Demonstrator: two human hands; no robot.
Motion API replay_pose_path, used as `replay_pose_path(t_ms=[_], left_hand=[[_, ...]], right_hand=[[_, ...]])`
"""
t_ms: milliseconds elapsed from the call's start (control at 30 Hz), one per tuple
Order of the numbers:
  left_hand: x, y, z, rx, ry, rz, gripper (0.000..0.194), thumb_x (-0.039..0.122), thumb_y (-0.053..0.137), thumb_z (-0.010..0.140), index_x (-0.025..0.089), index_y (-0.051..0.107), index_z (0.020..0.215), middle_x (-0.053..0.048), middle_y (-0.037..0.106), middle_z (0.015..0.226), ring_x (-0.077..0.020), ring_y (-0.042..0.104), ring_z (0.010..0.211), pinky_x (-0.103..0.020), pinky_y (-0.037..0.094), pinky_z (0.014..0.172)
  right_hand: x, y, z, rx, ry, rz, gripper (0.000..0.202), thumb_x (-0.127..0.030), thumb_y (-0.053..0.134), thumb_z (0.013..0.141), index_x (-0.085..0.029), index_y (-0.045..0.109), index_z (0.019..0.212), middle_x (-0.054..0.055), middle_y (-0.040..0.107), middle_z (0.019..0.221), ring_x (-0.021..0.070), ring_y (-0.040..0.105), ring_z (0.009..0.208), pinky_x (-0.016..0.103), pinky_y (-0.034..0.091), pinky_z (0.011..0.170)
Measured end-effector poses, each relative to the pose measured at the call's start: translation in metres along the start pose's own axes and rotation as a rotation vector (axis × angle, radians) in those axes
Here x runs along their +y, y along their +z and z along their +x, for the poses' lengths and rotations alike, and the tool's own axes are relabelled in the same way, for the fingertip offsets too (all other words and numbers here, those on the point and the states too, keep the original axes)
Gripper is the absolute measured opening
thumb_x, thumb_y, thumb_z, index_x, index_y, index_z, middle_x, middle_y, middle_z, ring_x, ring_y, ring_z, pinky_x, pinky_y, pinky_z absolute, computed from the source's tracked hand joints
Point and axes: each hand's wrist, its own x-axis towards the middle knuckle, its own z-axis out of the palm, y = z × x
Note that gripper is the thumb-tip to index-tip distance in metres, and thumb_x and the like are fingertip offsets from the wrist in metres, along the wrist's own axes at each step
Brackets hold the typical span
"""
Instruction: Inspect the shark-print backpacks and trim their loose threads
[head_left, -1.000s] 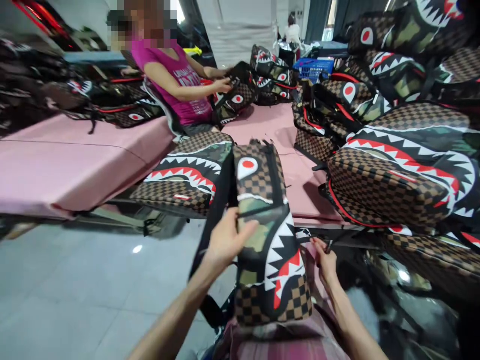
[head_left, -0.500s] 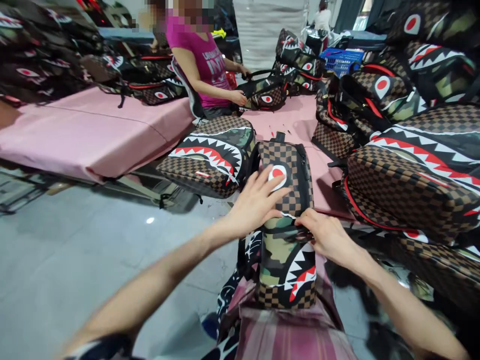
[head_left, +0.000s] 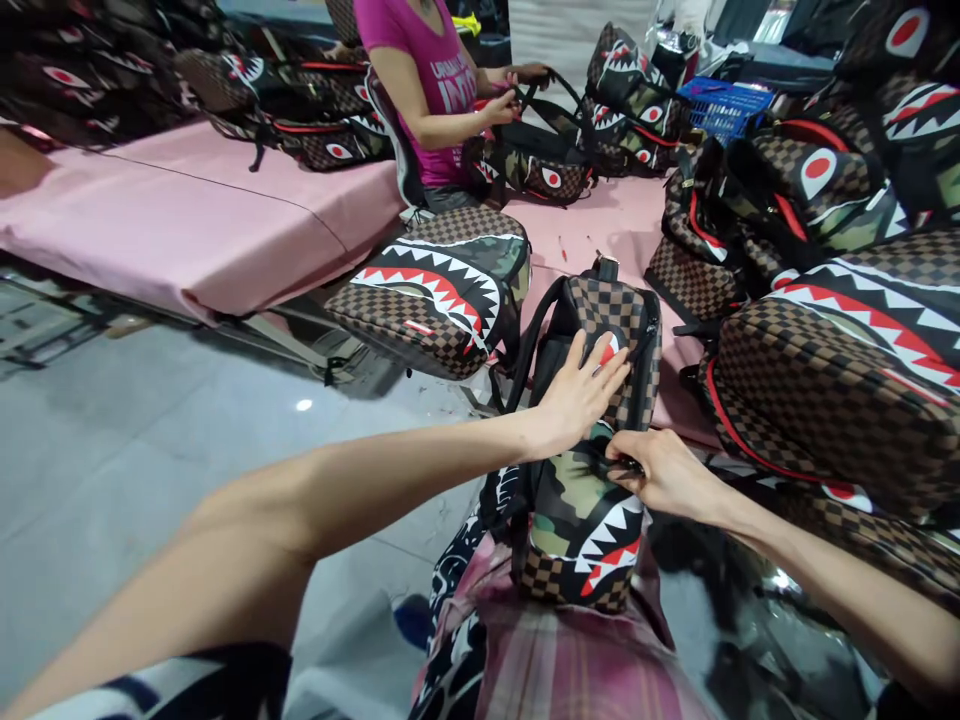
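On the plaid lap cloth (head_left: pixel 570 660), near the pink table (head_left: pixel 622 225), a checkered backpack (head_left: pixel 570 490) is rested. Its face is covered by the left hand (head_left: pixel 577 400), spread wide; at its edge, the right hand (head_left: pixel 656 470) is curled, its grip cannot be told.

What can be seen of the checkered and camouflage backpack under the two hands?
The brown and black checkered, green camouflage backpack looks like smooth coated fabric, printed with a toothed mouth in white and red and a partly covered eye. A black strap curves at its left; a short loop tops it. Its printed face turns toward the camera; its lower end rests on pink plaid cloth. The left hand spreads over its upper part; the right hand pinches its right edge.
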Motion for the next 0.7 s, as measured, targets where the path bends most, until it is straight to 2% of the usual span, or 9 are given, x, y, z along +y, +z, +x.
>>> replay_pose_path(t_ms=[200,267,333,400,467,533,600,700], left_hand=[[0.014,0.027,0.016,0.103,-0.071,0.059,0.053,0.015,0.042,0.082,-0.001,0.034,0.133,-0.023,0.024,0.145,-0.0342,0.013,0.136,-0.058,0.008,0.110],[0.012,0.030,0.020,0.123,-0.060,0.041,0.055,0.017,0.044,0.083,-0.003,0.033,0.132,-0.026,0.023,0.144,-0.0330,0.015,0.136,-0.056,0.009,0.110],[0.006,0.028,0.017,0.143,0.002,-0.030,0.065,0.026,0.055,0.080,-0.003,0.031,0.133,-0.028,0.023,0.143,-0.0335,0.016,0.136,-0.057,0.011,0.109],[-0.003,0.021,0.006,0.203,0.065,-0.137,0.067,0.032,0.061,0.077,0.005,0.035,0.132,-0.024,0.030,0.142,-0.0331,0.023,0.134,-0.059,0.012,0.107],[-0.007,0.014,-0.013,0.298,0.084,-0.280,0.047,0.031,0.057,0.081,0.015,0.046,0.123,-0.015,0.048,0.132,-0.0277,0.038,0.126,-0.056,0.018,0.106],[-0.005,0.008,-0.036,0.337,0.085,-0.428,0.029,0.035,0.054,0.084,0.019,0.056,0.108,-0.008,0.063,0.110,-0.0215,0.052,0.108,-0.046,0.032,0.099],[0.003,0.003,-0.057,0.292,0.057,-0.510,0.029,0.043,0.060,0.078,0.019,0.059,0.094,-0.004,0.066,0.090,-0.0197,0.055,0.092,-0.037,0.040,0.083],[0.021,-0.002,-0.079,0.175,-0.033,-0.548,0.033,0.042,0.072,0.066,0.018,0.058,0.085,-0.002,0.063,0.082,-0.0208,0.053,0.088,-0.033,0.039,0.072]], right_hand=[[0.006,0.001,0.000,0.007,-0.046,0.179,0.002,-0.017,0.054,0.073,-0.017,0.055,0.072,-0.003,0.054,0.062,0.0096,0.043,0.053,0.021,0.031,0.053],[0.008,0.000,-0.004,0.016,-0.052,0.230,0.004,-0.021,0.054,0.075,-0.018,0.055,0.073,-0.003,0.053,0.063,0.0094,0.043,0.054,0.020,0.032,0.053],[0.011,0.000,-0.009,0.049,-0.088,0.215,0.005,-0.022,0.054,0.077,-0.018,0.054,0.075,-0.002,0.054,0.066,0.0095,0.043,0.055,0.020,0.032,0.053],[0.014,0.000,-0.016,0.074,-0.144,0.176,0.002,-0.020,0.054,0.079,-0.018,0.054,0.079,-0.001,0.055,0.069,0.0098,0.044,0.056,0.021,0.032,0.054],[0.015,0.002,-0.023,0.082,-0.189,0.147,0.006,-0.015,0.053,0.078,-0.019,0.053,0.082,0.000,0.056,0.072,0.0102,0.045,0.058,0.021,0.031,0.054],[0.016,0.004,-0.027,0.087,-0.197,0.119,0.012,-0.010,0.050,0.076,-0.019,0.053,0.084,0.000,0.055,0.074,0.0106,0.045,0.059,0.021,0.030,0.053],[0.015,0.005,-0.029,0.099,-0.186,0.067,0.017,-0.006,0.048,0.074,-0.019,0.052,0.085,0.000,0.054,0.075,0.0106,0.044,0.058,0.022,0.027,0.051],[0.011,0.005,-0.033,0.097,-0.185,-0.016,0.023,-0.004,0.046,0.073,-0.019,0.052,0.089,0.000,0.055,0.077,0.0107,0.046,0.059,0.023,0.026,0.050]])
